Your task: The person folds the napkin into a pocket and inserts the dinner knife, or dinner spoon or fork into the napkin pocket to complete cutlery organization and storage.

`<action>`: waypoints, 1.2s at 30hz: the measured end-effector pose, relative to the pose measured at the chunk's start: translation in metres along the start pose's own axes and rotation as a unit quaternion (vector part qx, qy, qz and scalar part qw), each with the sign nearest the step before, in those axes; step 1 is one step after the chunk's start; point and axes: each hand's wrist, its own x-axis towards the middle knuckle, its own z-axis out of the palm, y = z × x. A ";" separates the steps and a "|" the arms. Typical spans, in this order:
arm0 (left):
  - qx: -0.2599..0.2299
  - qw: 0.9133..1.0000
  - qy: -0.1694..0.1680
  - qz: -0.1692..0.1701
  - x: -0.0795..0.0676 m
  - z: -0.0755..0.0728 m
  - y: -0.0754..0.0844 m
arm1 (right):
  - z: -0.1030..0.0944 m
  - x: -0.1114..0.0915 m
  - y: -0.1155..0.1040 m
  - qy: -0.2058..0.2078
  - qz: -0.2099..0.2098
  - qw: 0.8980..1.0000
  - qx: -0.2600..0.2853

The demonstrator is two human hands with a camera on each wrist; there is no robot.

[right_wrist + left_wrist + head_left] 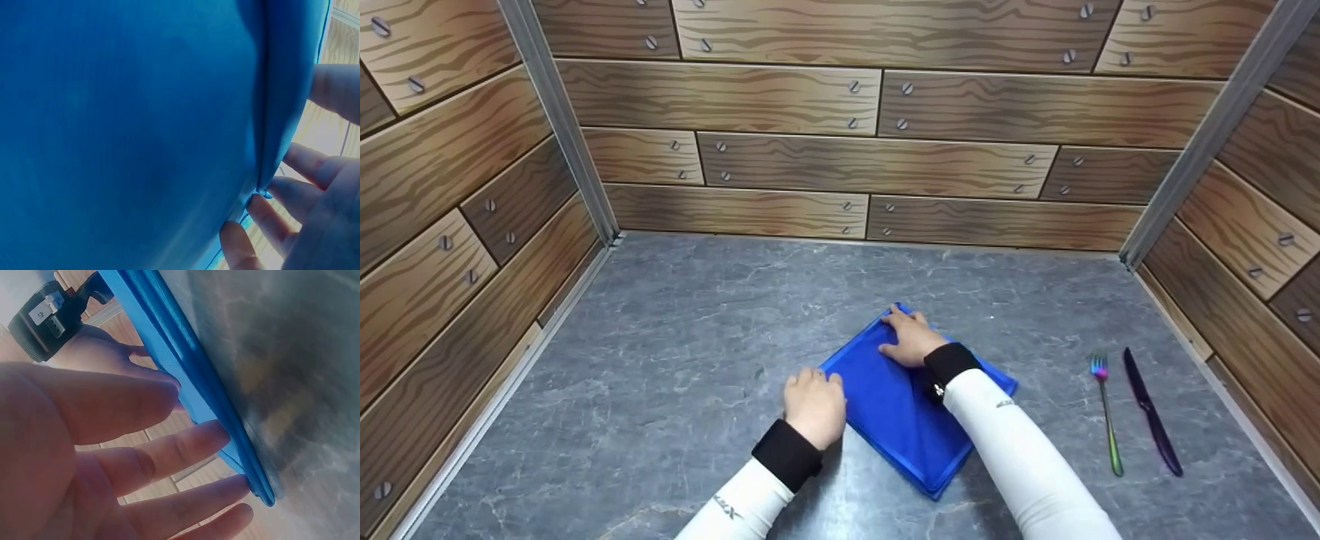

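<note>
Blue cloth, doubled into layers that the left wrist view shows stacked along one edge, lies cornerwise near the middle of the grey tabletop, within easy reach of both hands. Taking its centre as the clock's hub and the far wall as twelve, the right hand rests on it towards the 12 o'clock corner, its fingers spread and fairly straight, their tips meeting the cloth's edge in the right wrist view; it touches rather than grasps, probably to steady that corner and the loose upper layer, where a raised fold shows. At 9 o'clock the left hand sits against the opposite side, thumb and fingers apart and mostly extended, with fingertips at the layered edge; no firm pinch shows, though whether a tip slips beneath the fabric I cannot tell. Holding two places well apart likely keeps the soft piece from sliding or bunching. Out at 3 o'clock, well apart from the cloth, a rainbow-coloured fork points its tines towards twelve, and a dark knife lies just beyond it, tip towards eleven, both seemingly set aside to leave working room.
</note>
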 end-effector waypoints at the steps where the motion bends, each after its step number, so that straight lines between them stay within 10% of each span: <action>1: -0.002 1.000 0.003 0.005 0.000 0.000 0.000 | 0.000 0.000 0.000 -0.001 0.002 1.000 0.002; 30: 0.035 0.998 -0.046 0.033 -0.001 0.000 0.001 | -0.005 0.007 0.013 0.002 0.010 0.997 0.071; 36: 0.032 0.998 -0.052 0.036 -0.001 0.002 0.001 | 0.000 -0.016 0.015 0.106 -0.037 0.981 0.157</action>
